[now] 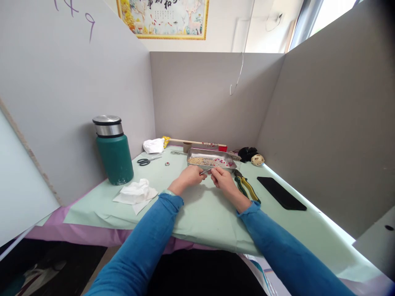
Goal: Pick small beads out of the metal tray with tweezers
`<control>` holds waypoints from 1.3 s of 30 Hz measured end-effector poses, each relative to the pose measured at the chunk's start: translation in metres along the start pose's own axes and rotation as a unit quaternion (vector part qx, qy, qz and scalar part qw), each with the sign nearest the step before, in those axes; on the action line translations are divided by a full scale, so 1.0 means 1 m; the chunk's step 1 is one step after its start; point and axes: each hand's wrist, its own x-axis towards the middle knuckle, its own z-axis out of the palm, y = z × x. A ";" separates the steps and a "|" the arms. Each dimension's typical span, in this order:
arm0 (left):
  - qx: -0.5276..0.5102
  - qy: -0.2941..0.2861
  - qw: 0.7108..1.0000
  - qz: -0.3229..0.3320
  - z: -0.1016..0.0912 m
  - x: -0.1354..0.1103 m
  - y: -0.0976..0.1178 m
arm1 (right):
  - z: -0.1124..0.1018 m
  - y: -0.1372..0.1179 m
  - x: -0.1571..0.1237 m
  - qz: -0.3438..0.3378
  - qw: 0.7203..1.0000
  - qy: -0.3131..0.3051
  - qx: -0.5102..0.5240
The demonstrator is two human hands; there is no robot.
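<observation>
I have the left hand (191,176) and right hand (222,179) nearly meeting at the near side of the steel tray (210,154).
Both blue-sleeved forearms (160,224) angle inward; the left hand grips a slim metal tool (205,172), and the right hand pinches narrowly beside it, on what I cannot tell. Left to right: matte green bottle (115,159), crumpled white tissue (137,192), grainy tan and red bits (203,161) in the steel tray, yellow-handled pliers (250,189), flat black slab (281,193).

Left fingers (197,174) hold a slim tool (205,171) — metal tray (208,153) just beyond.
</observation>
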 end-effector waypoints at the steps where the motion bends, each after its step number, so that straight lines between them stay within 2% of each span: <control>1: 0.004 0.003 1.000 0.000 0.001 0.001 -0.001 | 0.000 0.000 0.000 0.000 1.000 0.000 -0.001; 23: 0.018 0.009 1.000 -0.006 0.001 0.000 -0.001 | 0.001 -0.001 0.000 0.004 1.000 0.001 0.002; 34: 0.023 -0.004 1.000 -0.005 0.001 0.000 0.000 | -0.002 0.011 0.004 -0.028 0.998 0.003 -0.054; 39: 0.028 -0.006 1.000 -0.006 0.000 0.000 0.001 | -0.001 0.009 0.003 -0.021 0.998 0.002 -0.053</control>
